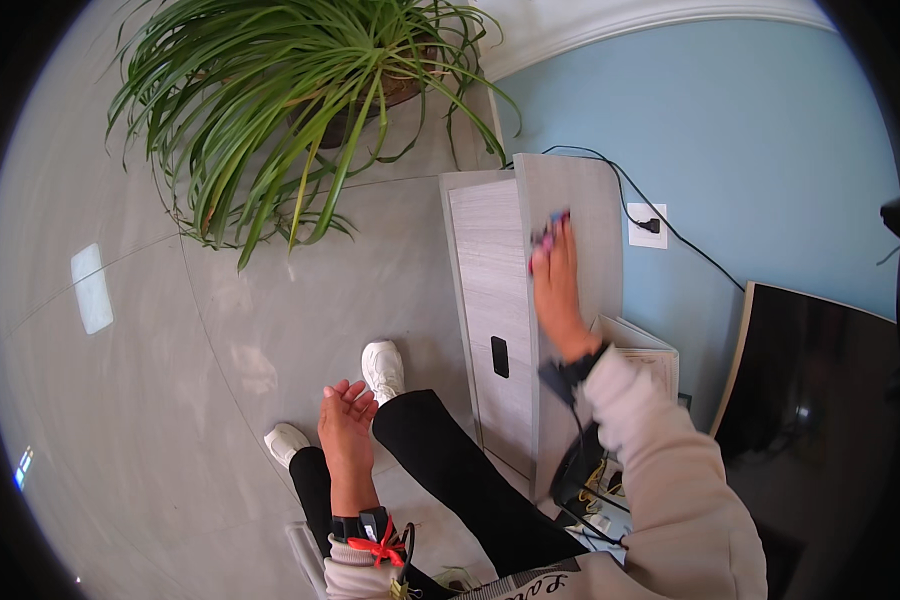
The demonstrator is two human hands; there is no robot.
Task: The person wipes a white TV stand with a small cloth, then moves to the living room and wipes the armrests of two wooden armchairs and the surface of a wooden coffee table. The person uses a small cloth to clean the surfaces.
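My right hand [559, 292] reaches over the top of a light wood-grain cabinet [490, 285], its fingers at a small pink, red and blue object [551, 238]. That object is blurred, and I cannot tell what it is or whether the fingers grip it. Over the floor, in front of my legs, my left hand [347, 431] is held palm up with bent fingers and nothing in it. Both wrists wear black bands with cables, and a red ribbon [379, 547] is tied at the left one.
A large potted spider plant [292, 97] spreads over the tiled floor at the upper left. Beyond the cabinet are a wall socket [647, 225] with a black plug, a white file box [637, 341] and a dark monitor [810, 390]. Cables lie beside my right forearm.
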